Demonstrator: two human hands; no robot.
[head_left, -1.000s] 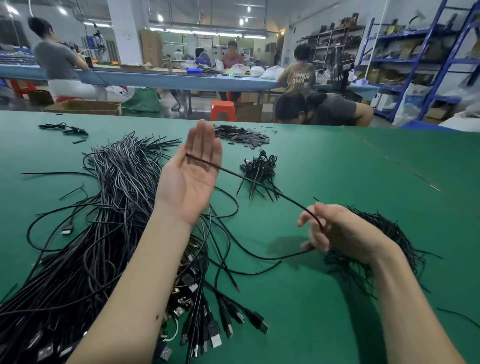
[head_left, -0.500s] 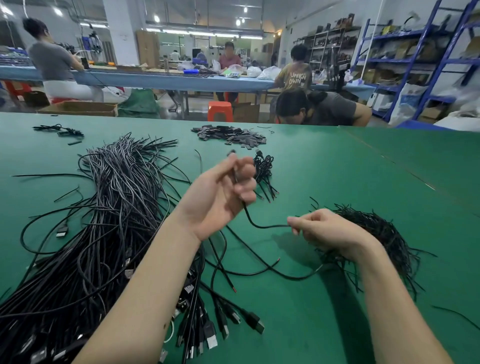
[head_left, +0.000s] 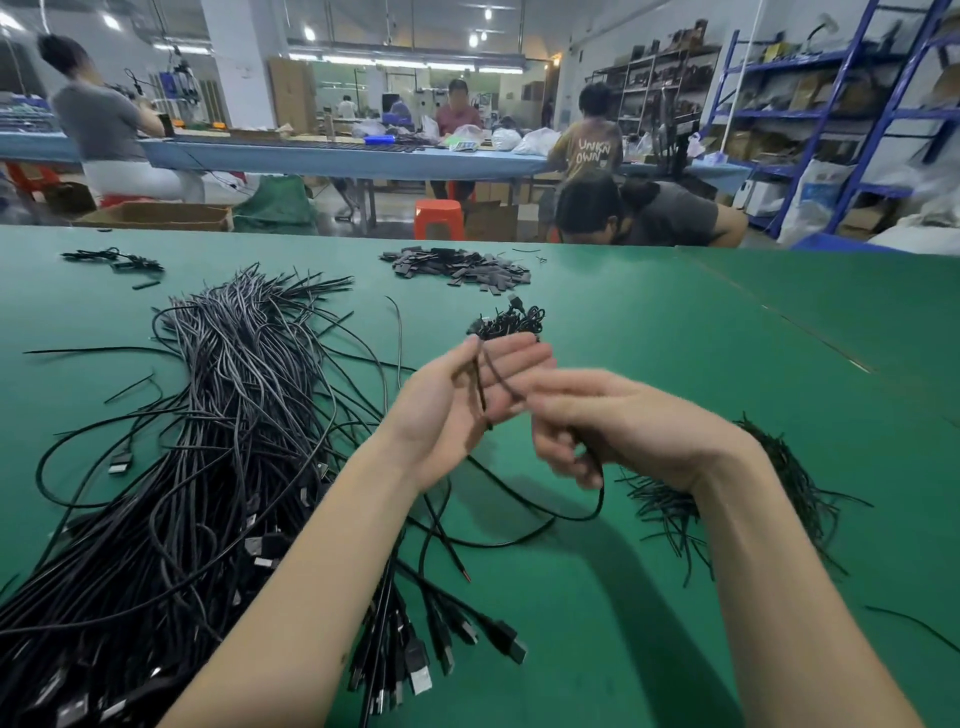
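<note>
Green table (head_left: 675, 338), left hand (head_left: 457, 410) flat against cable (head_left: 597, 506), right hand (head_left: 634, 431) gripping it

Your left hand (head_left: 457, 410) sits mid-frame, palm facing you, fingers straight. Your right hand (head_left: 628, 426), blurred, fingers curled, overlaps its fingertips. Both bare forearms rise from the bottom edge.

Two bare forearms end in a bare left hand (head_left: 452, 415) and a bare right hand (head_left: 628, 431).
</note>
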